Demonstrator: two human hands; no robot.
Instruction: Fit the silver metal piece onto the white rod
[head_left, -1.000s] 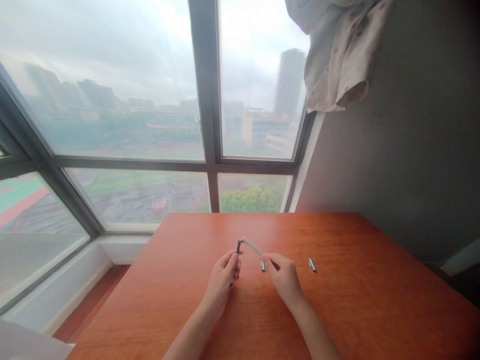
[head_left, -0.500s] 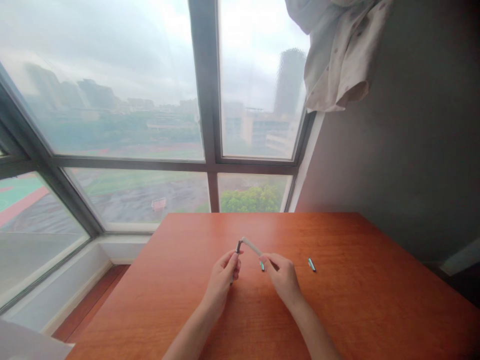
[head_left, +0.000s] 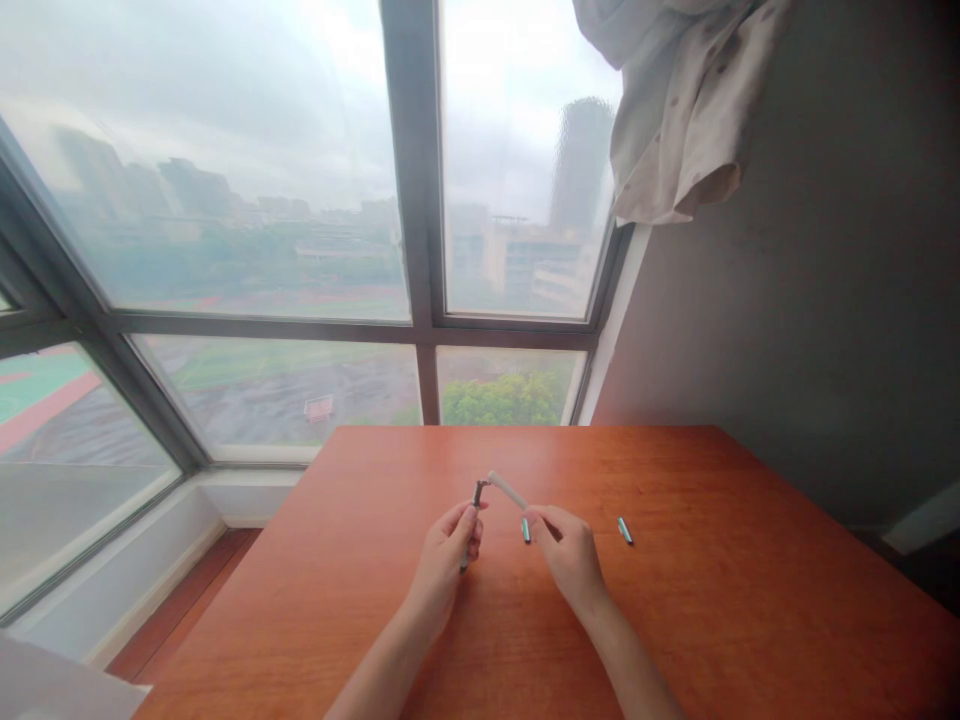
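Upright in my left hand (head_left: 452,545) is a slim dark pen-like rod (head_left: 478,493); its dark metallic upper end sticks out above the thumb and its lower end shows below the fingers. My right hand (head_left: 568,552) pinches a pale slim tube (head_left: 508,489), which slants up to the left. The tube's far end is at the rod's top; whether they touch I cannot tell. By the right fingertips lies a short teal-and-dark piece, like a pen cap (head_left: 526,531), partly behind them. A similar cap-like piece (head_left: 625,530) rests farther right.
Everything is over a reddish-brown wooden table (head_left: 360,610). Beyond its far edge stand large windows with dark frames (head_left: 424,330). A pale spotted cloth (head_left: 679,130) hangs at the upper right, before a grey wall (head_left: 810,330).
The pale tube has shifted slightly right, away from the top of the dark rod, along with my right hand. My left hand looks nearly unmoved.
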